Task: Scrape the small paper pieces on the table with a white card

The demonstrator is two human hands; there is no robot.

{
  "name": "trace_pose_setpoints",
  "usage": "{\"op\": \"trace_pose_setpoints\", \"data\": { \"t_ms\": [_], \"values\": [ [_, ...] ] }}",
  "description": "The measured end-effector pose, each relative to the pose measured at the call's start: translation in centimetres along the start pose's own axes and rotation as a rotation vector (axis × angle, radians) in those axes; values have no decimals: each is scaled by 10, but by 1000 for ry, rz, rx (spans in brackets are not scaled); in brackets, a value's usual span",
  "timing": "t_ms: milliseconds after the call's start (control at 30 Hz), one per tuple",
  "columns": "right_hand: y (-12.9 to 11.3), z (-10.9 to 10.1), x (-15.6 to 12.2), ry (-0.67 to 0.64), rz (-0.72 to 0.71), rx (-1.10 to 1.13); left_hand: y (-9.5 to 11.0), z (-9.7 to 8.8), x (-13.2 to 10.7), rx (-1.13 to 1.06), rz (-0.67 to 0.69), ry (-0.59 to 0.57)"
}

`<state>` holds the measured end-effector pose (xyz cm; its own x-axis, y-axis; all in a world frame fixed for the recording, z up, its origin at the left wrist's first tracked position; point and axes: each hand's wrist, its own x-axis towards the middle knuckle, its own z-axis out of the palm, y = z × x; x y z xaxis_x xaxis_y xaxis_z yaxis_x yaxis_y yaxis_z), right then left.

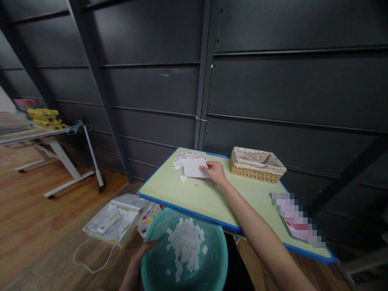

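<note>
My right hand (214,171) pinches the near right corner of a blank white card (194,169) above the pale green tabletop (169,190). Just behind the card lies a heap of small white and pinkish paper pieces (189,155), partly covered by it. A few stray bits sit close by on the table. Below the table's front edge, my left hand (144,247) grips the left rim of a teal plastic basket (222,250); most of its fingers are hidden. Inside the basket is a pile of small white paper squares (186,240).
A cloth-lined wicker basket (254,171) stands at the table's back right. A blurred-out flat item (295,222) lies at the right end. On the floor at left sits an open white box (112,222) with a cord. Dark metal panels (151,89) rise behind the table.
</note>
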<state>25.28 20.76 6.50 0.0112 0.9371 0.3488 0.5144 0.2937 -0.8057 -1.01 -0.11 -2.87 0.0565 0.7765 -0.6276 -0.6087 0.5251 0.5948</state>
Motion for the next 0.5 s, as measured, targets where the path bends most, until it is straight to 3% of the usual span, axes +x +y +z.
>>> {"op": "trace_pose_setpoints", "data": {
  "t_ms": [233, 500],
  "values": [
    [-4, -15, 5, -3, -42, -76, 2, 3, -3, -22, 2, 29],
    [-15, -36, 0, -270, 90, 127, 1, -1, -1, -19, 31, -6]
  ]
}}
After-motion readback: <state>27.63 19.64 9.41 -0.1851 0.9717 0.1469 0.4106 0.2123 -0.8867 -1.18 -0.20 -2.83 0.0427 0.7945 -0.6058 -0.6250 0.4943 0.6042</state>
